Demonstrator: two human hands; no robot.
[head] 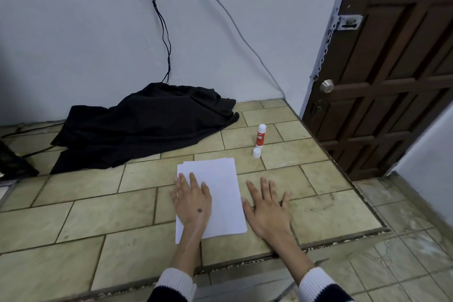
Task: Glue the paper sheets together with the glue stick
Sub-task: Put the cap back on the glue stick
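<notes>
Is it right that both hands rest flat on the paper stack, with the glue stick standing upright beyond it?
Not quite. The head view shows only the left hand on the paper stack; the right hand lies flat on the tiled surface beside it. The glue stick does stand upright beyond the stack.

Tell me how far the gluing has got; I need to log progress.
Done: the glue stick stands upright on the tiles with its cap off, lying beside it. The sheets lie stacked, edges slightly offset.

In hand: nothing is held. The left hand lies flat on the stack; the right hand lies flat on the tiles beside it.

Left: whether glue is already on cannot be seen, so bonding is unconfirmed; recap.
</notes>
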